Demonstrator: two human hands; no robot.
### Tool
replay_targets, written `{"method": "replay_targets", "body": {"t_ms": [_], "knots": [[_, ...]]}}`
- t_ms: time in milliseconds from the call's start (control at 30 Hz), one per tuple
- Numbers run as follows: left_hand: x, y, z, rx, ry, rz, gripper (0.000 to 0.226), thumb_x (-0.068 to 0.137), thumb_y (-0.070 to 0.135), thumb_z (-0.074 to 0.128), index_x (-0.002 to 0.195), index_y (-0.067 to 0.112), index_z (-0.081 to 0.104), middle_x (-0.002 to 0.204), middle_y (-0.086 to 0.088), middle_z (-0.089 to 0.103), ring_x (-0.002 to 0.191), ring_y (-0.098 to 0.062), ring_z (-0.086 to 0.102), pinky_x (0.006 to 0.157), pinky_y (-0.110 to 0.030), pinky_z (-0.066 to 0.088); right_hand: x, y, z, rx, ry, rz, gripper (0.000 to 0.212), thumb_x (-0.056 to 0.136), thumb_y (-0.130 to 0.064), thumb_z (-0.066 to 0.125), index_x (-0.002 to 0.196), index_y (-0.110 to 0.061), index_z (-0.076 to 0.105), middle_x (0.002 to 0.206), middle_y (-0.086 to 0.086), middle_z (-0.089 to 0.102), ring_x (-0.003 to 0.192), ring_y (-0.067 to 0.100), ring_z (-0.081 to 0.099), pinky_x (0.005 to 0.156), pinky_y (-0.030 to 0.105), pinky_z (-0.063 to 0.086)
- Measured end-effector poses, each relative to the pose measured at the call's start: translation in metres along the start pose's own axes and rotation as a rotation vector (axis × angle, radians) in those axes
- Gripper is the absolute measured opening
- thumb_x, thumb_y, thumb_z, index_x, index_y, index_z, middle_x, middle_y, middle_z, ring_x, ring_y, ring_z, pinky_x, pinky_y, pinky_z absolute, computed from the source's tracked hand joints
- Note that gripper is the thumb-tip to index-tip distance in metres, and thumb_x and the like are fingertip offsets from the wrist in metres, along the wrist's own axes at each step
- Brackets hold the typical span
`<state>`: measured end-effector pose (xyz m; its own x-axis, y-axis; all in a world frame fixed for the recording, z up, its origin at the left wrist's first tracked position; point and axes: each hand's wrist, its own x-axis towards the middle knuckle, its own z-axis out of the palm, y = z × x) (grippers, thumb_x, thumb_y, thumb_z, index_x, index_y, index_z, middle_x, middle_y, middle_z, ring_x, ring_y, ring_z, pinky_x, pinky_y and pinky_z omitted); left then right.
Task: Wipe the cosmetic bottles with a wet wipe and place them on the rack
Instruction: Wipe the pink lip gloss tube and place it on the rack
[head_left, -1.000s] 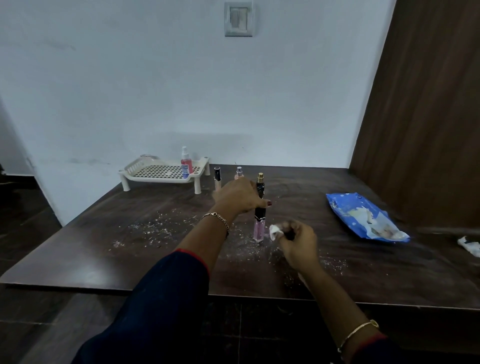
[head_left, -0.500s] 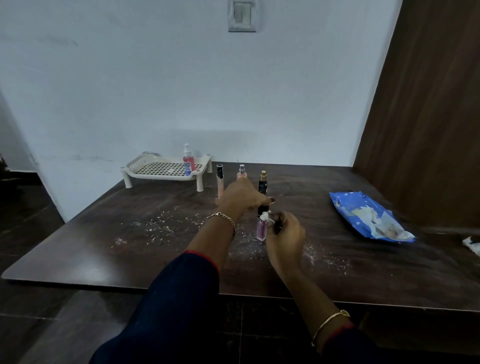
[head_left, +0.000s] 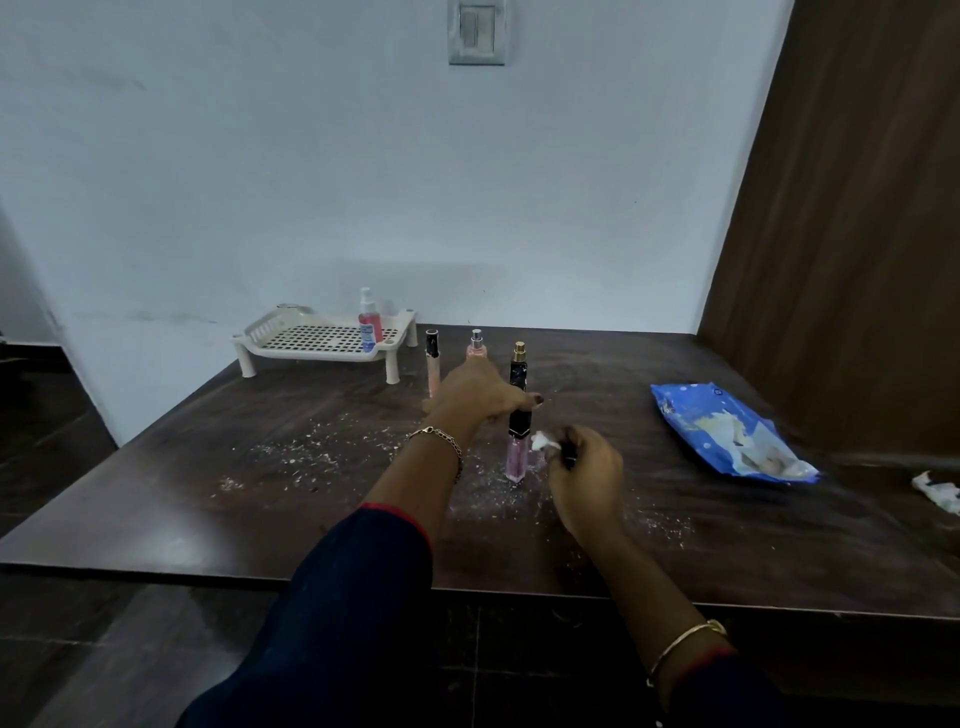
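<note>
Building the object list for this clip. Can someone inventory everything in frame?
table: 1, dark brown, fills foreground
rack: 1, cream, table's far left
spray bottle: 1, pink, blue label, on rack
slim tube: 1, beige, black cap, right of rack
pink tube: 1, pink, black cap, upright mid-table
small sprayer: 1, pale pink, behind left hand
dark bottle: 1, black, gold top, behind left hand
wet wipe: 1, white, beside pink tube
wipes pack: 1, blue, table's right
crumpled wipe: 1, white, far right
specks: many, white, scattered on table
wall switch: 1, grey, top centre
left hand: 1, grips pink tube's cap
right hand: 1, holds wet wipe
</note>
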<state>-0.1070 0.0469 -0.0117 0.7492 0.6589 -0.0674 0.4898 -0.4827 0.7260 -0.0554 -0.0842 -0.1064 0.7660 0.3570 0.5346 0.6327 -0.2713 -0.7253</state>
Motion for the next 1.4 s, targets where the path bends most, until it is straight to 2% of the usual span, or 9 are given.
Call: {"method": "replay_targets", "body": {"t_ms": [233,433,500,633,767,967,1100,1267,1400], "knots": [[0.007,-0.005,0.0,0.035,0.027,0.06,0.08,0.057,0.054,0.079,0.104,-0.008,0.059,0.111,-0.033,0.061,0.109,-0.049,0.055,0.092,-0.056,0.048,-0.002,-0.009,0.013,0.135,-0.001,-0.023,0.008,0.086,-0.003,0.059,0.089,-0.006,0.066,0.082,0.002,0.063,0.072,0.012,0.056,0.061,0.016,0.039],[0.009,-0.007,-0.001,0.033,0.03,0.11,0.086,0.062,0.053,0.077,0.114,-0.011,0.055,0.098,-0.031,0.065,0.097,-0.047,0.062,0.084,-0.052,0.052,-0.001,-0.012,0.009,0.073,0.012,-0.133,0.013,0.086,-0.003,0.057,0.087,-0.011,0.066,0.083,0.002,0.063,0.074,0.014,0.058,0.065,0.034,0.05],[0.007,-0.007,0.0,0.047,0.023,0.107,0.08,0.068,0.048,0.077,0.113,-0.013,0.054,0.07,-0.02,0.064,0.069,-0.032,0.065,0.073,-0.038,0.052,-0.005,-0.011,0.007,0.048,-0.007,-0.18,0.012,0.086,-0.004,0.056,0.085,-0.012,0.065,0.082,0.002,0.062,0.073,0.013,0.056,0.063,0.033,0.048],[0.008,-0.004,0.0,0.063,0.027,0.079,0.073,0.061,0.052,0.079,0.092,-0.01,0.059,0.091,-0.028,0.065,0.095,-0.036,0.063,0.081,-0.046,0.053,-0.006,-0.006,0.003,0.009,-0.038,-0.232,0.011,0.085,-0.004,0.058,0.086,-0.011,0.066,0.082,-0.001,0.06,0.072,0.01,0.054,0.062,0.027,0.046],[0.009,-0.004,0.001,0.038,0.003,0.049,0.051,0.069,0.043,0.079,0.06,0.007,0.043,0.054,-0.003,0.043,0.048,-0.014,0.045,0.053,-0.024,0.035,0.002,-0.006,0.002,-0.005,-0.01,-0.198,0.015,0.082,0.002,0.058,0.087,-0.009,0.068,0.083,0.0,0.062,0.071,0.009,0.054,0.062,0.023,0.043],[0.013,-0.007,0.002,0.003,0.0,0.071,0.051,0.069,0.039,0.08,0.055,0.013,0.039,0.052,-0.001,0.039,0.046,-0.014,0.034,0.051,-0.024,0.031,-0.007,-0.004,0.001,0.017,-0.059,-0.226,0.013,0.083,-0.001,0.06,0.086,-0.011,0.068,0.08,-0.006,0.059,0.07,0.0,0.052,0.061,0.01,0.038],[0.015,-0.01,0.003,0.007,-0.004,0.067,0.048,0.069,0.041,0.079,0.058,0.011,0.044,0.053,-0.001,0.042,0.046,-0.013,0.036,0.06,-0.027,0.038,-0.002,0.006,-0.005,-0.028,-0.054,-0.021,0.006,0.082,-0.005,0.065,0.083,-0.01,0.068,0.079,0.0,0.064,0.07,0.014,0.058,0.063,0.029,0.047],[0.016,-0.011,0.005,0.013,0.022,0.056,0.045,0.067,0.042,0.08,0.06,0.011,0.047,0.056,-0.002,0.045,0.054,-0.016,0.043,0.07,-0.038,0.051,0.013,-0.003,-0.008,0.115,0.063,0.158,0.011,0.077,-0.011,0.074,0.072,-0.008,0.065,0.069,0.003,0.066,0.065,0.018,0.061,0.063,0.032,0.049],[0.012,-0.008,0.004,0.021,0.038,0.058,0.043,0.067,0.038,0.08,0.055,0.011,0.05,0.052,-0.002,0.047,0.046,-0.013,0.04,0.054,-0.023,0.038,0.005,-0.018,0.006,0.387,0.02,0.23,0.021,0.077,-0.005,0.073,0.066,-0.005,0.056,0.063,0.011,0.057,0.062,0.012,0.051,0.062,0.035,0.048]]}}
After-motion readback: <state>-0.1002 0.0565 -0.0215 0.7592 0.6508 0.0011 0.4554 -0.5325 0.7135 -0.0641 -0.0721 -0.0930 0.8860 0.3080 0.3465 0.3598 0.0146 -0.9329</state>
